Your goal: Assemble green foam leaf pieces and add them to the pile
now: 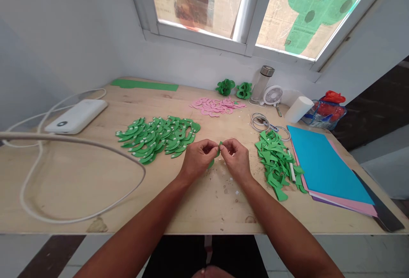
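Observation:
Both hands meet above the middle of the table, pinching one small green paper cutout (218, 152) between their fingertips. My left hand (201, 155) is closed on its left side, and part of the green paper shows beneath the fingers. My right hand (235, 157) is closed on the upper tip; the fingers hide much of the piece. Left of the hands lies a spread of curved green paper cutouts (156, 137), many with small white tabs at their ends. To the right sits a heap of green paper scraps (275, 158) with a white marker (291, 166) on it.
Pink paper cutouts (217, 106) lie farther back, near two green paper ornaments (225, 87). A glass bottle (261, 85), small fan (272, 95) and tape rolls (258, 122) stand or lie right of them. Blue sheets (329, 163) are stacked at right; a white power bank (76, 117) and cable are left.

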Action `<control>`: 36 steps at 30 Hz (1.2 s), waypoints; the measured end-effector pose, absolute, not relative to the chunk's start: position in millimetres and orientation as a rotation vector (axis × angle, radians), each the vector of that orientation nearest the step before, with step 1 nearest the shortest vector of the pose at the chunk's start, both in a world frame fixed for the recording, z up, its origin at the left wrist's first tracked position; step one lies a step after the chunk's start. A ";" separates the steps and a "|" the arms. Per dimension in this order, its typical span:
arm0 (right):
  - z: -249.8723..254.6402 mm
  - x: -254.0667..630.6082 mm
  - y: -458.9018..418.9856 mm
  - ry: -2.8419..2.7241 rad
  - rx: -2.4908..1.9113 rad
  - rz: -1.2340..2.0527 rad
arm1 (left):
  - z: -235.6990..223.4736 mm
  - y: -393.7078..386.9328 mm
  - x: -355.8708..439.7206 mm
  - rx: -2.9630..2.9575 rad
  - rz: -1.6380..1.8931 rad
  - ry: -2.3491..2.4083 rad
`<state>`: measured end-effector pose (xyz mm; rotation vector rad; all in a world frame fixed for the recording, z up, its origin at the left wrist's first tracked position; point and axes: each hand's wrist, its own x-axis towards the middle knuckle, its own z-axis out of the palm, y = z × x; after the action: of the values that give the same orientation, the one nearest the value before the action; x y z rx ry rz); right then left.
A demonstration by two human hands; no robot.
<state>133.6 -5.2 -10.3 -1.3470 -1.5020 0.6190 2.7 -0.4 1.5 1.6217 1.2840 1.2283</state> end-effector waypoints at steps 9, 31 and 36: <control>-9.5 135.1 -4.3 -1.513 -1.367 0.541 | -6.0 2.9 1.4 1.537 1.242 1.270; -10.4 132.3 -7.0 -1.657 -1.377 0.373 | -7.7 -4.2 5.7 2.066 1.270 1.432; -10.9 131.8 -6.4 -1.643 -1.393 0.384 | -9.0 -4.7 6.2 2.169 1.247 1.457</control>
<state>131.8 -6.4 -10.9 -1.3929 -1.6428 0.3844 6.2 -4.7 -9.0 2.1691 1.4571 1.2465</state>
